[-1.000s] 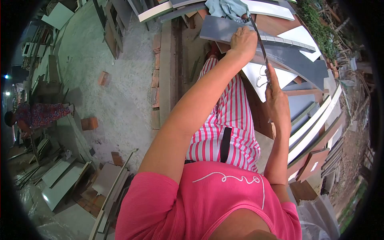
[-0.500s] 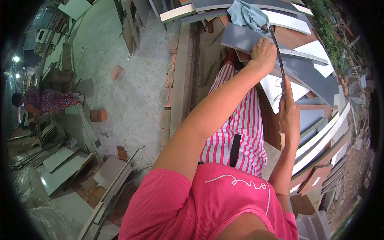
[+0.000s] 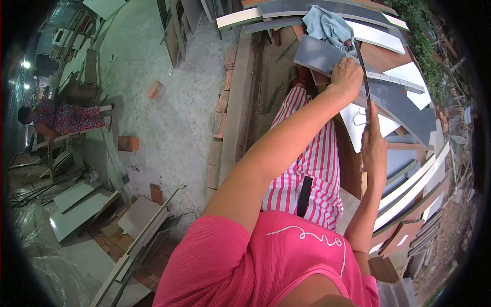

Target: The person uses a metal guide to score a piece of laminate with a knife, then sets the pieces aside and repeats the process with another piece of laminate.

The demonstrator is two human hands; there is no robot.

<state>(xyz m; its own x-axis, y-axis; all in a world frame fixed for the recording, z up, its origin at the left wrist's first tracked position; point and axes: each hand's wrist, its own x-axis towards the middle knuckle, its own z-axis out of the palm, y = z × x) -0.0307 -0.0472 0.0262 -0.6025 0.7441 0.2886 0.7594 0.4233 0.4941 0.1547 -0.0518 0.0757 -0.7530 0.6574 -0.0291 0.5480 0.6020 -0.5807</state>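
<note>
My right hand [image 3: 375, 140] is wrapped round the near end of a long, thin dark blade [image 3: 363, 69], its index finger stretched along it. The blade points away from me, passing close by the fingers of my left hand [image 3: 348, 78]. That hand's fingers curl over a grey board [image 3: 317, 52] and press on it. Beyond the board lies a crumpled light-blue cloth [image 3: 327, 25], near the blade's far end. A white board [image 3: 353, 120] and a dark grey board [image 3: 401, 110] lie beneath and beside my hands.
White strips [image 3: 409, 187] and brown boards [image 3: 399, 238] are stacked on my right. A row of bricks [image 3: 222, 102] edges the concrete floor [image 3: 179, 123] on my left. Loose bricks [image 3: 128, 144] lie there, and a person [image 3: 66, 117] in patterned clothes is farther off.
The whole view has shifted slightly, so the boards appear farther right and lower. My left hand keeps its place on the grey board; my right hand still holds the blade.
</note>
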